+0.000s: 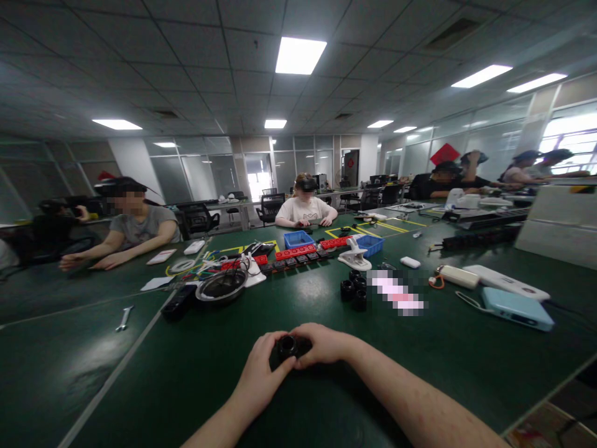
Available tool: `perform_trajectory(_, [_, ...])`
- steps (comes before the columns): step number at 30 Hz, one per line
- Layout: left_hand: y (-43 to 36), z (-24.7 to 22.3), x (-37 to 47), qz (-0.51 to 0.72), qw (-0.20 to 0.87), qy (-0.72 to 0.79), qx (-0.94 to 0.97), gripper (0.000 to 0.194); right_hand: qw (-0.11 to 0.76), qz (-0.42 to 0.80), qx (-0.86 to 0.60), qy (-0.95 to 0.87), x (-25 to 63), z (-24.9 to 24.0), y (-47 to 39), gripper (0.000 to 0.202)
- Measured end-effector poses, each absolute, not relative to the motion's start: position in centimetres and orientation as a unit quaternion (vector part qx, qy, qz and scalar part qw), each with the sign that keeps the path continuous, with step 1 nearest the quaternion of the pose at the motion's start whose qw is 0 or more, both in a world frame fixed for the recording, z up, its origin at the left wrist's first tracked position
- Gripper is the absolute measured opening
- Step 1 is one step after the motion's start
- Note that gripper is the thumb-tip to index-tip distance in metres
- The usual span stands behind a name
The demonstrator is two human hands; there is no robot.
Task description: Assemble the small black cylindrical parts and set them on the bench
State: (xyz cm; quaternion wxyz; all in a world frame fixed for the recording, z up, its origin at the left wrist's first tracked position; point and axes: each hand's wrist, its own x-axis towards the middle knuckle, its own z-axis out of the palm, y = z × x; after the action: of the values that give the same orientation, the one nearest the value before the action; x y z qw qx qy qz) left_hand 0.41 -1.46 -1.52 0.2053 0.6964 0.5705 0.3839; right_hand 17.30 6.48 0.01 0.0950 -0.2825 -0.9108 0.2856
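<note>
Black cylinder (286,346) sits in curled fingers (269,340) of left hand (259,368) and right hand (325,343); blue bins' (302,244) contents are indistinct.

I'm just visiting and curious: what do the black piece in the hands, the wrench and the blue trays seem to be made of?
Black piece: probably plastic, though coated metal is possible; dark and smooth, with glossy highlights.
Wrench: most likely steel, smooth and silvery, judging by its pale grey shine.
Blue trays: seemingly moulded plastic, from their even colour; too distant to judge the finish.
</note>
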Motion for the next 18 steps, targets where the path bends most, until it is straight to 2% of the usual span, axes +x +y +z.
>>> perform_trajectory(5, [-1.5, -1.0, -0.1, 0.366, 0.246, 0.544, 0.714, 0.039, 0.089, 0.336, -0.276, -0.896, 17.8, 0.0, 6.9, 0.032])
perform_trajectory(9, [-1.6, -0.8, 0.0, 0.358, 0.227, 0.563, 0.71, 0.039, 0.099, 0.311, -0.354, -0.877, 17.0, 0.1, 5.6, 0.041])
perform_trajectory(15, [-1.5, -0.8, 0.3, 0.365, 0.154, 0.603, 0.692, 0.034, 0.121, 0.137, -0.427, -0.886, 15.5, 0.1, 3.8, 0.047])
perform_trajectory(18, [-1.3, -0.9, -0.1, 0.361, 0.181, 0.584, 0.704, 0.036, 0.122, 0.166, -0.39, -0.897, 16.0, 0.2, 4.2, 0.061])
